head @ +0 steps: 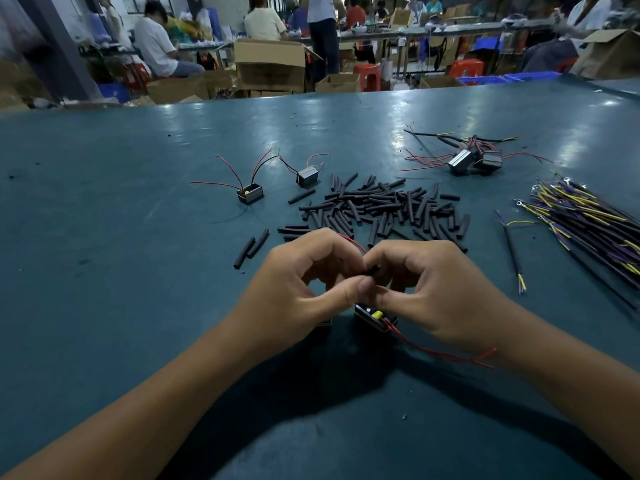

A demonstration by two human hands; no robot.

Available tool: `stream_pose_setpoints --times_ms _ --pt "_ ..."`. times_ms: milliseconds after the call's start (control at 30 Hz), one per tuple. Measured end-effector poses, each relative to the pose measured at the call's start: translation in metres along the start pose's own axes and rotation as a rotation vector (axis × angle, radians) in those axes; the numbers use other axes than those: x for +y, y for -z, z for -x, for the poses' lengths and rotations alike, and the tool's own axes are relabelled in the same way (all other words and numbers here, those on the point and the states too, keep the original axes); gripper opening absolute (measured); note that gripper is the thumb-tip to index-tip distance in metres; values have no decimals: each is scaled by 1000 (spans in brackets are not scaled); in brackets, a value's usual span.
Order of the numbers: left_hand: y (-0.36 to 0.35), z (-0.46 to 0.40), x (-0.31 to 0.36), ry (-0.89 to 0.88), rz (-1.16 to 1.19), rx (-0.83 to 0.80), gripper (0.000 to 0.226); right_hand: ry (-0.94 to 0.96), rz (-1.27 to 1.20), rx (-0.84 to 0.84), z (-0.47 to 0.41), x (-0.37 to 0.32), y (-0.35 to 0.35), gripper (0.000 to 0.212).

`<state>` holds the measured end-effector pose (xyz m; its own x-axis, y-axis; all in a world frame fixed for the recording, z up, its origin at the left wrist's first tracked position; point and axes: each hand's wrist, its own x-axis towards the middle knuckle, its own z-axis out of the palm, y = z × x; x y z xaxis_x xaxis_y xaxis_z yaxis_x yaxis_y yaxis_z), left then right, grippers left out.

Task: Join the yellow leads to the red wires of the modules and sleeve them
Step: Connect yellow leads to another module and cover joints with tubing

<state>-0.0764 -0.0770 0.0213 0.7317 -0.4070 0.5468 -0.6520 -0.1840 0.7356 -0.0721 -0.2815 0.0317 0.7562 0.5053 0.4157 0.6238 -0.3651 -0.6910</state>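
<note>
We see our left hand (304, 271) and right hand (419, 282) meeting fingertip to fingertip low over the green table (121, 202), both curled tight around a short black sleeve (371, 270) pinched between them. A red wire (353, 242) arcs up just beyond the knuckles of both hands. Directly beneath the right thumb sits a black module (375, 317) with a yellow spot on top, and its red leads (446, 355) trail off under the right wrist. Just beyond both hands lies the heap of black sleeves (384, 209). Farther out past the left hand stand two loose modules (250, 194) with red wires sticking up. Well to the right of the right hand lies the bundle of yellow leads (585, 220), and beyond it a cluster of wired modules (472, 162).
</note>
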Motion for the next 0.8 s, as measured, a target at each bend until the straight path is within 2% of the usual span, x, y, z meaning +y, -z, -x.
stream_pose_setpoints --times_ms 100,167,267,433,533,667,800 --pt "1 -1 0 -4 -33 10 7 -18 41 -41 1 0 5 17" --pt "2 -1 -1 13 -58 7 7 -3 190 -81 1 0 6 22" --pt "3 -1 -4 89 -2 29 5 11 397 -188 1 0 3 18" --pt "5 -1 -10 162 47 -17 12 -5 434 -271 0 5 7 12" --pt "5 -1 -11 162 8 -55 8 -31 361 -207 -1 6 13 12" --pt "2 0 -9 168 42 -83 11 -17 64 10 -3 1 18 15" --pt "2 -1 -7 108 -86 -88 16 47 -15 71 -3 -9 13 14"
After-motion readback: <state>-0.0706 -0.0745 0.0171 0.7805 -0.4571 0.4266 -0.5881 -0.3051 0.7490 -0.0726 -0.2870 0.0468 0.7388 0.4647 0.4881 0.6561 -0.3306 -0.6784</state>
